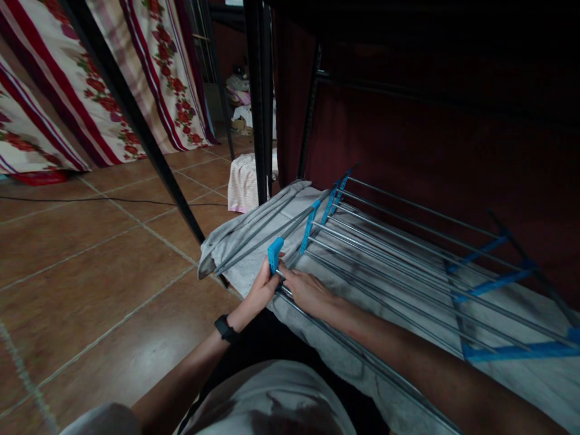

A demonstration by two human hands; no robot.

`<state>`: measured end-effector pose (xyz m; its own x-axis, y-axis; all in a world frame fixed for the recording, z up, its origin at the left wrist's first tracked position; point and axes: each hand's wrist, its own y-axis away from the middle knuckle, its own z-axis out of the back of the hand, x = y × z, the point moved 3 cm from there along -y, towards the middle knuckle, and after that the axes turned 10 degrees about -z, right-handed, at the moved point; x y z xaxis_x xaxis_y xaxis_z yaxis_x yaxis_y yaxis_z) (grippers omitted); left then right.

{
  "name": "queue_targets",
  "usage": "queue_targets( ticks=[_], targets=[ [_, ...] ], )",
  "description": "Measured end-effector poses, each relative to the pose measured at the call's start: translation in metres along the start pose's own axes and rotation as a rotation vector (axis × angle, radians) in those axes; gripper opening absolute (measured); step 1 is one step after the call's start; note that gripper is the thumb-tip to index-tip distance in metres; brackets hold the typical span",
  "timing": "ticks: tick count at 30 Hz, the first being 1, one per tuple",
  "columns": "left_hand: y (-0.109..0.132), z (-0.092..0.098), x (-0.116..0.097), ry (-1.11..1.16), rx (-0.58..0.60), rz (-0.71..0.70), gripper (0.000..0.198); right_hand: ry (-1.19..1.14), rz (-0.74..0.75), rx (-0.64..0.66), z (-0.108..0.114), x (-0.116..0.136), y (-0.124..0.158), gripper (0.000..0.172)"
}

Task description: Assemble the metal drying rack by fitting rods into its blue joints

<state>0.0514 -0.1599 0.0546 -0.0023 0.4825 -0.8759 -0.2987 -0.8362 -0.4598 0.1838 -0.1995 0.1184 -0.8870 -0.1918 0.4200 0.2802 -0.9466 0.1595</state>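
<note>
A folding clothes drying rack (385, 244) with grey metal rods and blue plastic joints lies on a grey cloth. My left hand (263, 283) is closed around a blue plastic end piece (274, 251) at the rack's near left corner. Right beside it, my right hand (303, 290) has its fingers closed on the metal rod that runs into that piece. Both hands almost touch. Part of the blue piece is hidden behind my fingers. Further blue brackets (308, 226) hold the rods beyond my hands.
Black metal posts (260, 109) rise at the left and back of the cloth-covered surface (534, 393). A dark red sheet (408, 139) hangs behind. Brown tiled floor (113, 272) lies to the left, with a black cable (136, 200) across it and a floral curtain (104, 84) beyond.
</note>
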Motion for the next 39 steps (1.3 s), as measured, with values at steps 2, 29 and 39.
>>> queue_targets(
  ticks=[2,29,39],
  targets=[
    [0.0,0.0,-0.002,-0.021,-0.003,-0.002,0.044,0.017,-0.003,-0.007,-0.001,0.0,0.0,0.055],
    [0.0,-0.008,0.003,-0.082,-0.064,-0.115,0.033,-0.062,0.014,0.001,-0.005,-0.006,-0.006,0.038],
    [0.002,-0.01,0.007,-0.167,-0.081,-0.134,0.029,-0.079,0.007,-0.003,-0.009,-0.01,-0.014,0.027]
  ],
)
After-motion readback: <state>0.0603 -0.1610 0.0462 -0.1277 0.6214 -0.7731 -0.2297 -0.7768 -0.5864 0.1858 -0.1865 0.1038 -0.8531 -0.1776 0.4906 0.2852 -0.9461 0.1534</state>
